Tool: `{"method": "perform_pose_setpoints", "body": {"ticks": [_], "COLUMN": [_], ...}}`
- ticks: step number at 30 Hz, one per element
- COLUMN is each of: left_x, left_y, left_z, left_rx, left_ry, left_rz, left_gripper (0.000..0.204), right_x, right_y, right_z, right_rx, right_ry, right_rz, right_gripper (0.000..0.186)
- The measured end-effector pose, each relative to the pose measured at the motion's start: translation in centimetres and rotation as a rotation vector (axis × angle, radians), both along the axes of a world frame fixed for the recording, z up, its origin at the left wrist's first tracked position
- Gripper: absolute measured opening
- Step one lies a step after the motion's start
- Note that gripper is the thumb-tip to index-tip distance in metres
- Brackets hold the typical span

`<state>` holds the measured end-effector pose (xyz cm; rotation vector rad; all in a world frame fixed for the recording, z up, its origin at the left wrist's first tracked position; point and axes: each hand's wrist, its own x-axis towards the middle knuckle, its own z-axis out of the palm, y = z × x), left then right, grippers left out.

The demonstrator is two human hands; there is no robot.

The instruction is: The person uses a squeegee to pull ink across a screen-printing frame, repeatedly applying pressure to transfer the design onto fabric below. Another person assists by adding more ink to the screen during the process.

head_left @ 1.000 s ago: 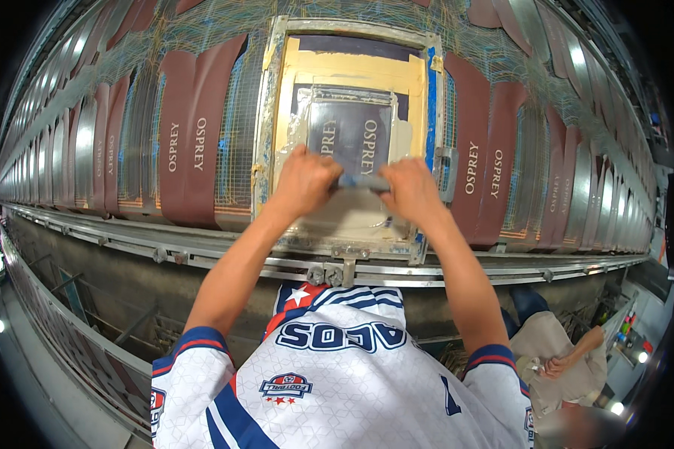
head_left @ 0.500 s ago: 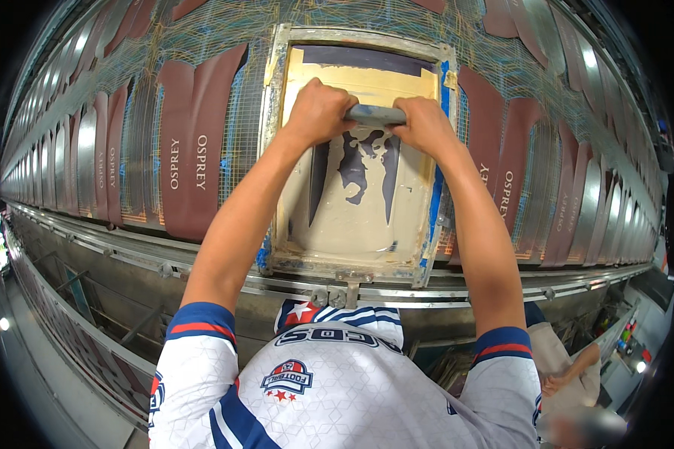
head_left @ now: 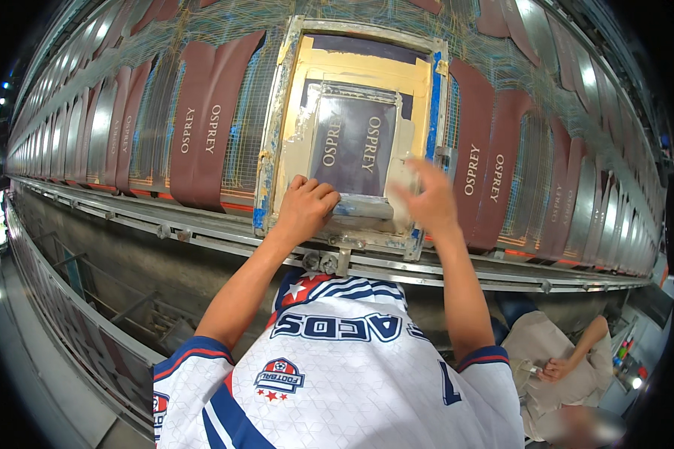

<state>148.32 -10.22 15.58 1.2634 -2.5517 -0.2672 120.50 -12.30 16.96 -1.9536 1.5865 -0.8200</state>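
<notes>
The squeegee (head_left: 363,209) is set across the near part of the screen, inside the frame (head_left: 275,135). Its left end is met by the bent fingers of the left hand (head_left: 307,207); whether it is firmly gripped cannot be told. The right hand (head_left: 428,198), blurred, is held loosely open beside its right end. The frame is flanked by maroon pieces (head_left: 202,123).

Left fingers (head_left: 326,196) over the paint-crusted screen frame (head_left: 367,31)
</notes>
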Motion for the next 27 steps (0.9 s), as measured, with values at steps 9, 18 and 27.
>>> {"method": "perform_pose_setpoints", "body": {"ticks": [9, 18, 27], "left_x": [0.0, 8.5, 29.3], "left_y": [0.2, 0.0, -5.0], "left_z": [-2.0, 2.2, 4.5], "left_rx": [-0.013, -0.073, 0.022], "left_ry": [-0.108, -0.007, -0.039], "left_rz": [-0.022, 0.047, -0.003], "left_gripper": [0.027, 0.033, 0.034], "right_x": [-8.1, -0.5, 24.6], "right_y": [-4.9, -7.3, -9.1], "right_z": [-13.0, -7.2, -8.7], "right_rx": [0.108, -0.075, -0.13], "right_ry": [-0.035, -0.231, -0.416], "right_rz": [-0.648, -0.591, -0.688], "right_gripper": [0.038, 0.034, 0.03]}}
